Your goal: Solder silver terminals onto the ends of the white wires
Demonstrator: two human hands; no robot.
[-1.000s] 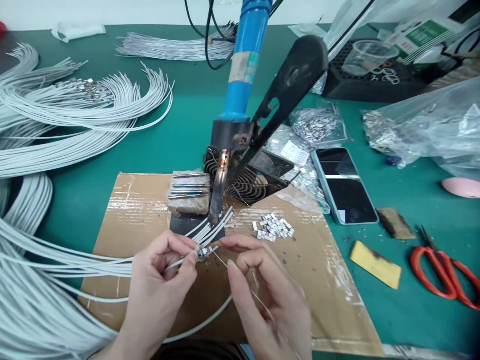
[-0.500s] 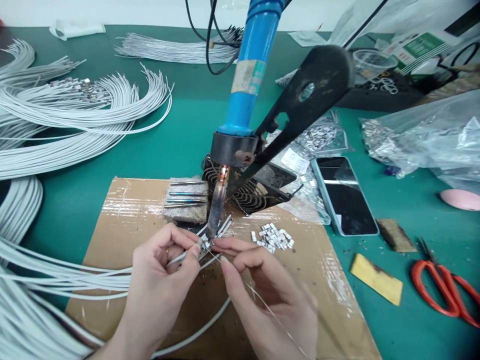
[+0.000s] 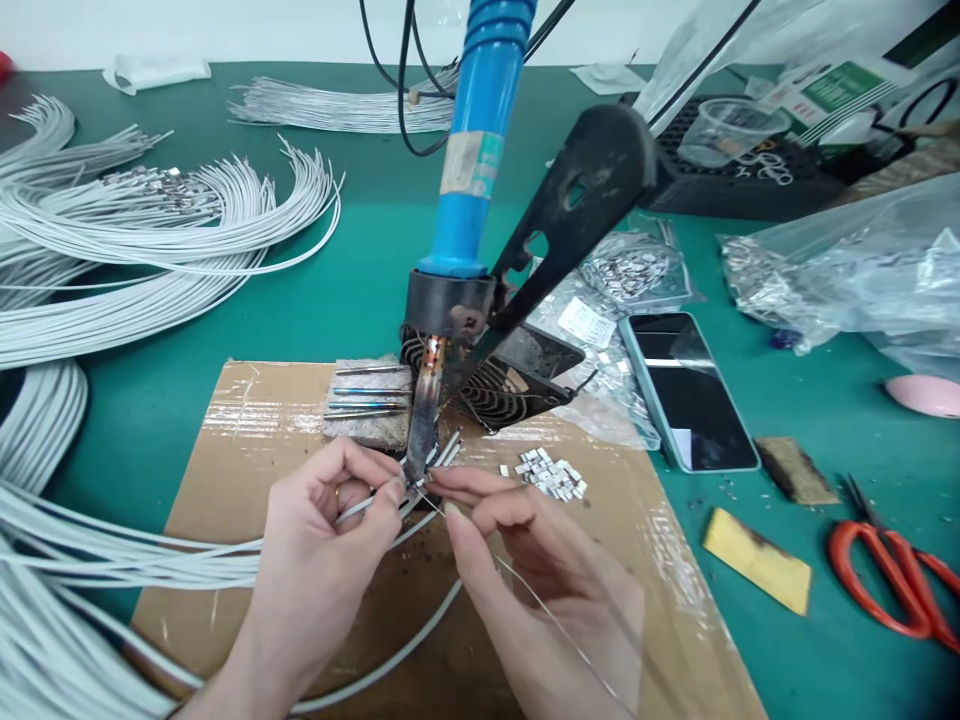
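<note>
A blue-handled soldering iron [image 3: 469, 190] hangs tip-down in a black metal stand [image 3: 574, 215], its dark tip [image 3: 422, 435] right at my fingertips. My left hand [image 3: 322, 550] is closed, pinching the end of a white cable [image 3: 357, 509] just below the tip. A thin strand of solder wire [image 3: 541, 606] runs through my right hand [image 3: 547, 580], pinched between thumb and fingers, and its end reaches the cable end under the iron. The joint itself is too small and partly covered to make out.
Cardboard [image 3: 247, 410] lies under my hands, with a small pile of metal tabs [image 3: 553, 474] on it. Bundles of white cables [image 3: 165, 235] fill the left side. To the right are a phone [image 3: 694, 395], a yellow sponge [image 3: 759, 560] and red-handled scissors [image 3: 885, 575].
The soldering iron and its stand appear slightly farther left in view. Both hands keep their pinch, the fingertips staying close at the iron's tip.
</note>
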